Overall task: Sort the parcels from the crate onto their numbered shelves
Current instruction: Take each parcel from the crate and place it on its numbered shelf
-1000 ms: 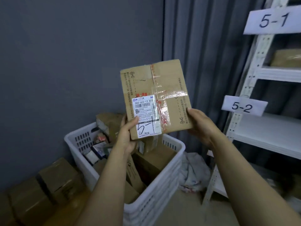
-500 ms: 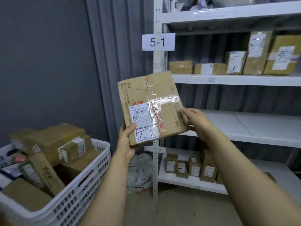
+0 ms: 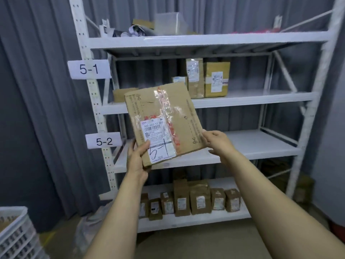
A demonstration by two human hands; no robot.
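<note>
I hold a flat brown cardboard parcel (image 3: 164,113) upright in front of the white shelf rack. Its white label bears a handwritten "5-1". My left hand (image 3: 138,159) grips the parcel's lower left corner, thumb over the label. My right hand (image 3: 217,143) holds the lower right edge. A sign "5-1" (image 3: 89,69) marks the shelf (image 3: 252,99) with several parcels standing on it. A sign "5-2" (image 3: 103,141) marks the bare shelf (image 3: 261,144) below. The white crate (image 3: 16,232) shows at the bottom left corner.
The bottom shelf (image 3: 196,219) carries a row of several small brown parcels. The top shelf (image 3: 205,41) holds a clear box and loose wrapping. Grey curtains hang behind and left of the rack. A crumpled cloth (image 3: 87,227) lies on the floor near the rack's left post.
My view has swung right from the crate to face the rack. The parcel stays in both hands, now raised before the 5-1 and 5-2 shelves. The crate has slid to the lower left.
</note>
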